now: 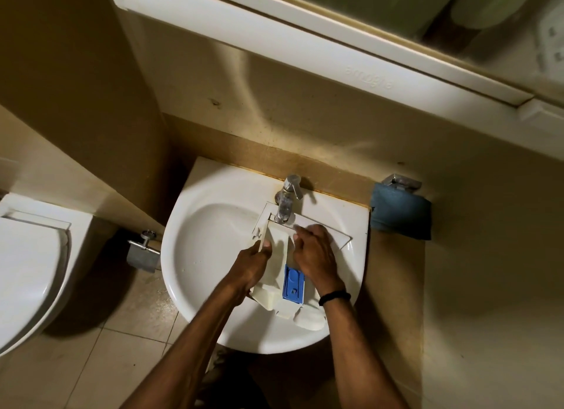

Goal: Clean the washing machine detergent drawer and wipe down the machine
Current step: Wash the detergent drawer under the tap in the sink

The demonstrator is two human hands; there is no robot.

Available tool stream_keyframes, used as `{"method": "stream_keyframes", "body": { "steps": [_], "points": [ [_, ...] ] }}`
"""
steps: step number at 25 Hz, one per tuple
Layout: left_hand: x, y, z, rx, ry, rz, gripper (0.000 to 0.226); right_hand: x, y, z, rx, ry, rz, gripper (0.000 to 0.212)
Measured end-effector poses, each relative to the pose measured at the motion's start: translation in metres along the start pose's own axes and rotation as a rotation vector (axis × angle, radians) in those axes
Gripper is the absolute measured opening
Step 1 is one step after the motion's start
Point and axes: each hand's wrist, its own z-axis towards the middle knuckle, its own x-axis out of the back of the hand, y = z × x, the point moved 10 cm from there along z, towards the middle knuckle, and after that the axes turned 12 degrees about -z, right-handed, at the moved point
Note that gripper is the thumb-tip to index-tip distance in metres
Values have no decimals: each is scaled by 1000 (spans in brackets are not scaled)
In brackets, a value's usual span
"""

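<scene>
A white detergent drawer [279,240] with a blue insert [294,283] lies lengthwise over the white sink [195,247], its front panel under the chrome tap [287,201]. My left hand [250,266] grips the drawer's left wall, thumb inside the compartment. My right hand [316,253] rests on the drawer's right side with fingers curled over its compartment wall. No washing machine is in view.
A toilet [27,262] stands at the left, with a metal paper holder [143,251] on the wall between it and the sink. A blue cloth [399,214] hangs from a wall fitting right of the sink. A mirror cabinet [305,39] juts out overhead.
</scene>
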Motion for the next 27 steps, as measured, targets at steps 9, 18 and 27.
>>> {"method": "stream_keyframes", "body": {
  "steps": [9, 18, 27],
  "points": [
    [8, 2, 1, -14, 33, 75, 55, -16, -19, 3, 64, -68, 84, 35],
    [6, 9, -4, 48, -39, 161, 49, 18, 5, 4, -81, 199, 131, 21],
    [15, 31, -1, 85, 0, 403, 50, -19, -4, 50, -97, 122, 262, 28]
  ]
}}
